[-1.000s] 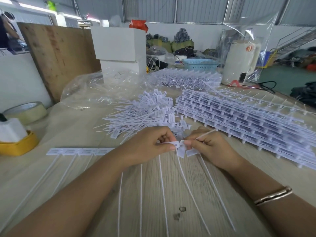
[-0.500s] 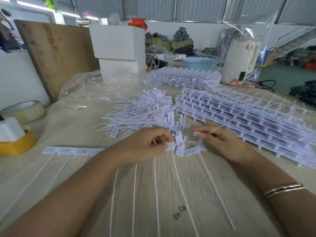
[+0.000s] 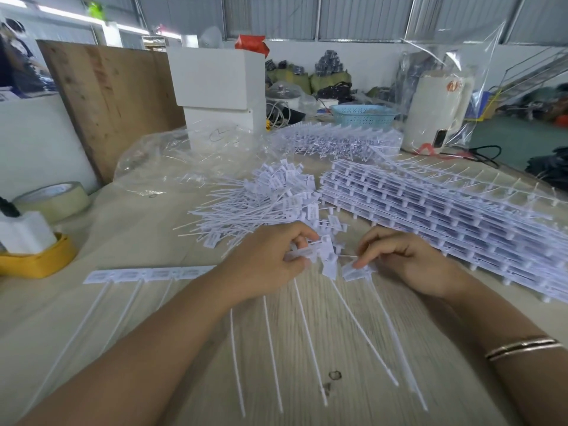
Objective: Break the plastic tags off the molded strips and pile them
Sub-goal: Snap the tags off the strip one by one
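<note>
My left hand (image 3: 270, 262) grips a bunch of white plastic tags (image 3: 316, 252) by their flat heads, their long tails fanning toward me over the table. My right hand (image 3: 396, 259) pinches the head of one tag (image 3: 353, 269) just right of that bunch, a small gap between them. A piece of molded strip (image 3: 147, 275) with several tags still joined lies at the left, partly hidden by my left forearm. The pile of loose tags (image 3: 261, 201) lies just beyond my hands. A tall stack of whole molded strips (image 3: 445, 216) fills the right side.
A yellow holder with a white block (image 3: 33, 259) and a tape roll (image 3: 52, 201) sit at the left edge. Crumpled clear plastic (image 3: 172, 161), a white box (image 3: 218, 93), more strips (image 3: 335, 139), a blue basket (image 3: 365, 115) and a bagged white jug (image 3: 436, 115) stand behind.
My hands have drawn apart: the right hand pulled one tag off to the right, away from the bunch in the left hand. Both hands shifted slightly away from me.
</note>
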